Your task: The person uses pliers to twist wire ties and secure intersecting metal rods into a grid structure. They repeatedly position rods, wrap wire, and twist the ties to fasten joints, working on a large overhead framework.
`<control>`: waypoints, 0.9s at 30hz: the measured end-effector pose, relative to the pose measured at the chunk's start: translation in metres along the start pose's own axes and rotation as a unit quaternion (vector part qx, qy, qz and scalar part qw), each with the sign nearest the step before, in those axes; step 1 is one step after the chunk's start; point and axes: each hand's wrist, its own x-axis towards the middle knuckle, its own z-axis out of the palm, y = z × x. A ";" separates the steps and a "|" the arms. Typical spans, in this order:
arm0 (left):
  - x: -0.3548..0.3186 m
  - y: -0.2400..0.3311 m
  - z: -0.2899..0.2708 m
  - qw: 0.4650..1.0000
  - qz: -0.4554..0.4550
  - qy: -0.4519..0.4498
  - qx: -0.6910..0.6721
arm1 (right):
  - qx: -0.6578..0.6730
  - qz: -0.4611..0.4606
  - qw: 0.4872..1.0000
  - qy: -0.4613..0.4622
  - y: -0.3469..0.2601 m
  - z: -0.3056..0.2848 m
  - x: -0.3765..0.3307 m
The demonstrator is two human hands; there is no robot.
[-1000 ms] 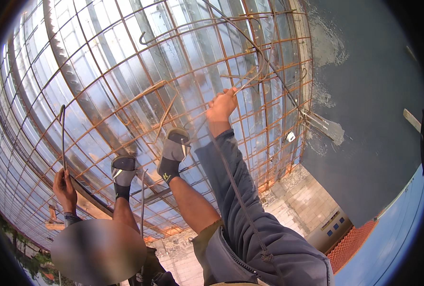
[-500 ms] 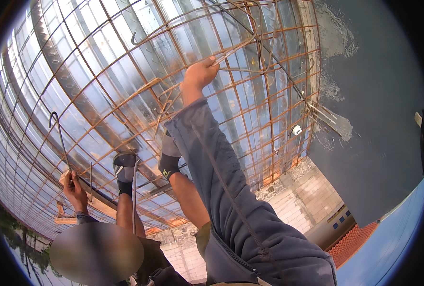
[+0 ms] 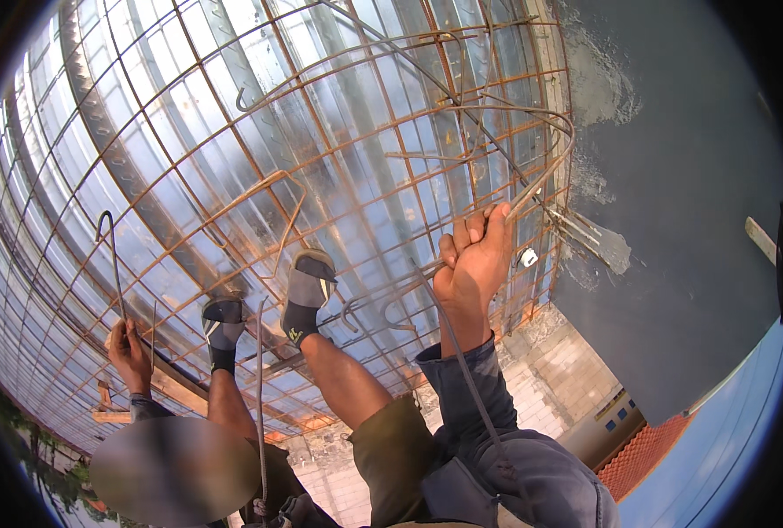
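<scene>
My right hand (image 3: 475, 264), at right of centre over the mesh, is closed round bent steel bars (image 3: 539, 185). These run up to the right and curve back left. Hooked bar ends (image 3: 397, 319) show to the lower left of this hand; whether they belong to the same bars I cannot tell. At the far left, my left hand (image 3: 130, 359) is closed on a thin hooked steel rod (image 3: 112, 255), its hook pointing up. Beneath both hands spreads a rusty steel mesh (image 3: 180, 163). A blurred patch covers what lies below my left hand.
My feet (image 3: 308, 286) stand on the mesh over shiny corrugated metal sheets (image 3: 347, 167). A loose bent bar (image 3: 272, 179) lies ahead of them. To the right rises a dark grey wall (image 3: 673, 194); a block wall (image 3: 541, 378) and red roof tiles (image 3: 642, 453) appear lower down.
My right hand has moved right and closer to me, carrying the bent bars; their curved end now reaches the mesh's right edge. My left hand has barely shifted and keeps the hooked rod.
</scene>
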 end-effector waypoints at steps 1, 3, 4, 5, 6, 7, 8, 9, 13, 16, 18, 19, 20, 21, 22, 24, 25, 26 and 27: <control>0.003 -0.001 0.001 1.000 0.011 0.001 0.007 | -0.006 -0.048 0.999 0.011 -0.019 0.005 0.003; 0.000 -0.002 0.001 0.999 0.040 0.021 0.012 | -0.032 -0.140 0.989 0.034 -0.043 0.017 0.024; -0.001 -0.001 0.001 0.998 0.055 0.029 0.015 | -0.051 -0.187 0.980 0.052 -0.053 0.026 0.046; -0.004 -0.002 -0.002 0.999 0.034 0.021 0.001 | -0.106 -0.197 0.974 0.041 -0.058 0.029 0.078; -0.004 -0.007 -0.006 1.000 0.017 0.014 -0.013 | -0.157 -0.209 0.965 0.030 -0.059 0.029 0.118; -0.002 -0.009 -0.009 1.000 0.000 0.007 -0.026 | -0.219 -0.271 0.936 0.048 -0.052 0.028 0.169; -0.003 -0.009 -0.009 0.999 0.005 0.016 -0.046 | -0.280 -0.329 0.900 0.062 -0.039 0.026 0.221; -0.006 -0.010 -0.010 0.998 0.008 0.024 -0.064 | -0.363 -0.318 0.873 0.067 -0.027 0.026 0.269; -0.020 -0.019 -0.022 0.998 -0.009 0.040 -0.050 | -0.550 -0.275 0.789 0.010 0.019 0.030 0.336; -0.048 -0.043 -0.045 0.994 -0.048 0.070 -0.072 | -0.633 -0.258 0.729 0.034 0.044 0.057 0.321; -0.055 -0.030 -0.044 0.992 -0.043 0.100 -0.066 | -0.637 -0.235 0.730 0.079 0.043 0.046 0.329; -0.061 -0.032 -0.052 0.993 -0.049 0.095 -0.060 | -0.654 -0.222 0.720 0.070 0.039 0.044 0.337; -0.071 -0.034 -0.060 0.993 -0.056 0.089 -0.054 | -0.671 -0.210 0.708 0.060 0.035 0.044 0.345; -0.075 -0.036 -0.065 0.993 -0.059 0.083 -0.052 | -0.705 -0.195 0.681 0.023 0.032 0.035 0.354; -0.079 -0.025 -0.063 0.992 -0.070 0.095 -0.038 | -0.737 -0.182 0.650 -0.011 0.030 0.029 0.360; -0.099 -0.043 -0.064 0.985 -0.085 0.136 -0.065 | -0.718 -0.193 0.669 -0.018 0.042 0.025 0.360; -0.107 -0.055 -0.065 0.981 -0.093 0.155 -0.077 | -0.708 -0.197 0.678 -0.023 0.047 0.029 0.363; -0.113 -0.057 -0.073 0.982 -0.129 0.110 -0.086 | -0.705 -0.218 0.675 0.001 0.051 0.035 0.359; -0.124 -0.059 -0.073 0.983 -0.114 0.135 -0.052 | -0.705 -0.229 0.672 0.013 0.057 0.040 0.349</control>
